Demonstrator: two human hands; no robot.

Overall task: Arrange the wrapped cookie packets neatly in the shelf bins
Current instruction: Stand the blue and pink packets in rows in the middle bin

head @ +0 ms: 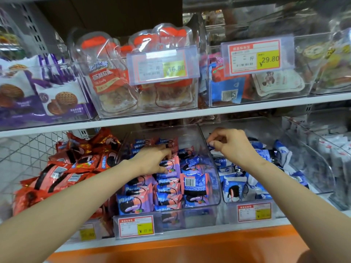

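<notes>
the middle bin point(191, 215), clear plastic on the lower shelf, is my landmark. it is filled with pink-and-purple packets point(167, 188) of cookies; those toward its left and front lie in rough rows, and those toward its right wall lie looser, one turned barcode up. my left grip point(152, 160) is down inside this bin, toward its back half, fingers curled over the top packet point(171, 165) with the thumb against its near edge, so it is narrow and holding that packet. my right grip point(231, 143) hangs just past the bin's right wall, above the right bin point(313, 168). thumb and forefinger are pinched tight on a small blue packet point(211, 146), lifted clear of the heap beneath. that heap is blue-and-white packets point(233, 188), jumbled at all angles in the right bin.

left of the middle bin, red packets point(76, 164) are piled loosely against a wire basket wall. a red-bordered price tag point(135, 226) is fixed to the middle bin's front, and a second tag point(253, 211) to the front of the right bin. above the middle bin runs the upper shelf point(171, 112), carrying clear tubs of orange-wrapped sweets point(117, 78), with purple waffle packs point(57, 95) to their left.
</notes>
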